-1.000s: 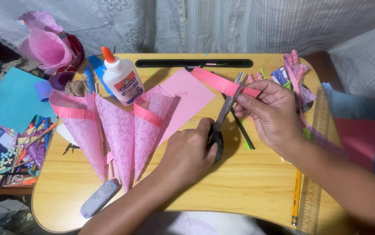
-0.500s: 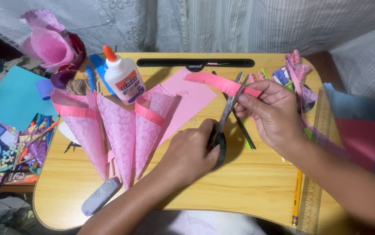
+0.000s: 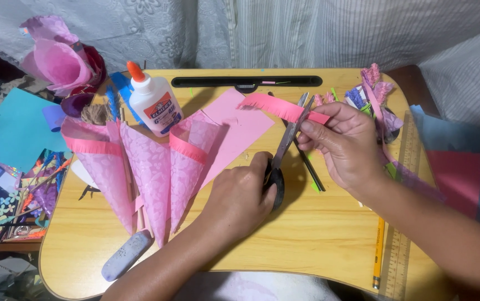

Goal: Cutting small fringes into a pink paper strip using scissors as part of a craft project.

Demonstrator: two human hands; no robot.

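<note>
the wooden lap table (image 3: 318, 245) carried everything. three pink paper cones (image 3: 150, 167) lay side by side on its left half, tips pointing toward the person, beside one flat pink sheet (image 3: 240, 131). one glue bottle (image 3: 153, 103) stood upright behind them. the right hand (image 3: 348, 145) pinched one fringed pink paper strip (image 3: 276, 107) between thumb and fingers; its long axis ran left to right, slightly down toward the right, above the table's middle. the left hand (image 3: 242, 198) was closed around the handles of one pair of scissors (image 3: 290, 136), blades pointing up and away, at the strip. one yellow pencil (image 3: 378, 253) and one grey eraser (image 3: 127, 255) lay near the front edge.
</note>
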